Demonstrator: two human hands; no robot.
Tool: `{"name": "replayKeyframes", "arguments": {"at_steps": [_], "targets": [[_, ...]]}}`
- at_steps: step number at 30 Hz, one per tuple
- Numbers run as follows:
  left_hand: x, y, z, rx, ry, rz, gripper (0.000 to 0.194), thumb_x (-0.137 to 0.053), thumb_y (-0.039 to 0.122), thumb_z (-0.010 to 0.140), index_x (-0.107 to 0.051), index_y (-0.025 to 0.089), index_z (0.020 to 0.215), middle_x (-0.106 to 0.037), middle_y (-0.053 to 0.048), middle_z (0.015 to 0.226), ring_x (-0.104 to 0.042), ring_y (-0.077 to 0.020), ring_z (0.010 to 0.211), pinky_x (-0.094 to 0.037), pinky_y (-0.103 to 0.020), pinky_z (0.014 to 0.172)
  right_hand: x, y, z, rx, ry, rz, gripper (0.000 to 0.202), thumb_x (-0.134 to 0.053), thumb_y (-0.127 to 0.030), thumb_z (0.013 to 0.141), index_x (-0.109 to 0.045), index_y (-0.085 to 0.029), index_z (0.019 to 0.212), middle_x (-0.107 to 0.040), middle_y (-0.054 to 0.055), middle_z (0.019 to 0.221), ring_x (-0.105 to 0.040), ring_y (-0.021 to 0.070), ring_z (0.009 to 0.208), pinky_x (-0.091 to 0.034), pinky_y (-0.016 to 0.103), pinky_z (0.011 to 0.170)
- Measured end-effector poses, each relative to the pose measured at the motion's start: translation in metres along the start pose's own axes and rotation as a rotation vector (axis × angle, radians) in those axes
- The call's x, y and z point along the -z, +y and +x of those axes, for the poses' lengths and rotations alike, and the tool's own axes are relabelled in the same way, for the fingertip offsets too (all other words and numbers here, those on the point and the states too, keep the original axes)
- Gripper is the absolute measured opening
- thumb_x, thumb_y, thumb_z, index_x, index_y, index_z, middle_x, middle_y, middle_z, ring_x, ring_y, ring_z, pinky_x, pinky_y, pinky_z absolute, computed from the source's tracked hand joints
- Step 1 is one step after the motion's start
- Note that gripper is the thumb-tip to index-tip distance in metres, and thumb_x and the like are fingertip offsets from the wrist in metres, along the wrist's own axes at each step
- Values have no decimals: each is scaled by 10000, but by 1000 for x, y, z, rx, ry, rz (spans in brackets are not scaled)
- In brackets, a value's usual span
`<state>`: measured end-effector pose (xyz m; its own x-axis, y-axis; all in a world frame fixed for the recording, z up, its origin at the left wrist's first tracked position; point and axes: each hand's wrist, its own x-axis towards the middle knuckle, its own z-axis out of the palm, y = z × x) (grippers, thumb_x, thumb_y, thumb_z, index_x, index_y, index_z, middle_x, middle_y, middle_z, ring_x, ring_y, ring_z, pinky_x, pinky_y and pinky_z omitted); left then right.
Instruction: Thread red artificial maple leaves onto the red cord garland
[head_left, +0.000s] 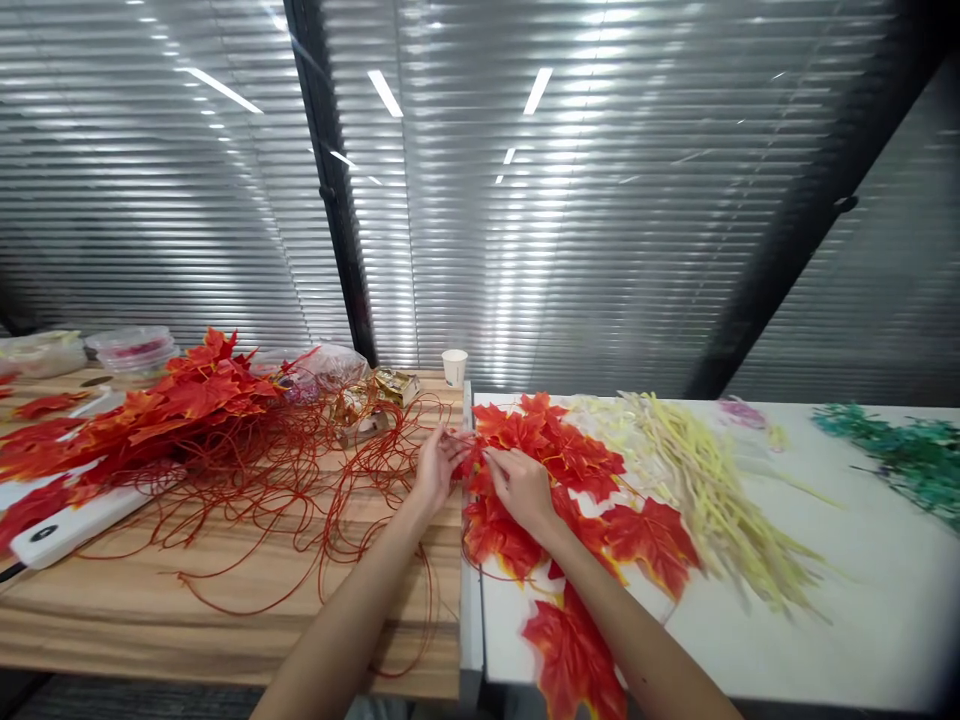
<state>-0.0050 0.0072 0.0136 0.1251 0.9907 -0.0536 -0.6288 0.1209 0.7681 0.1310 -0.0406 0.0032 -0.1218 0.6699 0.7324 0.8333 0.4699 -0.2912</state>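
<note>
Red leaves (555, 450) between both hands

No readable text, labels, brands or numbers, paper cup (454, 367) at centre plain, white board (67, 527) at lower left with an unreadable dark mark

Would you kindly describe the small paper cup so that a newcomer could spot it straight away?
Start at the wooden table on the left, where it meets the white table. Follow that seam to the far edge, by the window blinds. There the paper cup stands upright, the only white, plain thing among red leaves and red wire stems.
</note>
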Motion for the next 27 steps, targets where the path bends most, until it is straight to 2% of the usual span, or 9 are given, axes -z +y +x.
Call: {"name": "replayKeyframes", "arguments": {"at_steps": [4, 7, 12, 16, 19, 23, 27], "targets": [[5, 10, 4, 9, 110, -145, 245, -453, 399, 803, -451, 186, 681, -638, -38, 772, -588, -111, 642, -466, -254, 675, 1, 2, 2, -2, 63, -4, 267, -406, -215, 876, -668, -171, 901, -667, 53, 691, -588, 152, 605, -448, 259, 589], [8, 20, 6, -9, 156, -193, 263, -415, 381, 832, -509, 176, 698, -622, -41, 759, -578, -100, 636, -469, -236, 670, 2, 3, 2, 19, 105, -3, 266, -407, -201, 874, -666, -158, 914, -670, 59, 697, -593, 153, 615, -453, 265, 608], [14, 34, 8, -89, 229, -196, 203, -462, 298, 827, -576, 154, 739, -617, -39, 747, -575, -83, 645, -468, -194, 656, 2, 5, 2, 67, 159, -39, 257, -418, -178, 864, -670, -159, 908, -664, 58, 652, -594, 156, 590, -454, 276, 594], [15, 48, 7, -73, 261, -147, 135, -513, 234, 807, -576, 152, 721, -611, -16, 691, -562, -66, 581, -462, -178, 599, 4, 12, 4, 71, 241, -12, 250, -427, -163, 858, -661, -156, 946, -681, 67, 695, -616, 165, 628, -472, 284, 610], [18, 74, 4, -50, 277, -104, 117, -559, 228, 780, -577, 155, 690, -615, -9, 646, -567, -82, 565, -461, -193, 566, 8, 21, 7, 32, 348, 10, 239, -437, -182, 858, -659, -164, 946, -697, 75, 777, -638, 177, 685, -492, 298, 651], [24, 118, 1, -32, 297, 8, 27, -588, 126, 734, -597, 141, 714, -623, -9, 611, -577, -92, 545, -461, -203, 559, 13, 26, 15, -17, 487, 44, 235, -443, -206, 858, -665, -159, 920, -702, 79, 806, -653, 187, 715, -509, 305, 680], [28, 145, 2, -100, 320, 87, 55, -619, 100, 692, -595, 120, 737, -632, -21, 638, -594, -92, 564, -459, -193, 553, 24, 25, 29, -31, 507, 60, 245, -441, -228, 856, -668, -170, 930, -704, 70, 819, -658, 195, 725, -509, 309, 679]]}}
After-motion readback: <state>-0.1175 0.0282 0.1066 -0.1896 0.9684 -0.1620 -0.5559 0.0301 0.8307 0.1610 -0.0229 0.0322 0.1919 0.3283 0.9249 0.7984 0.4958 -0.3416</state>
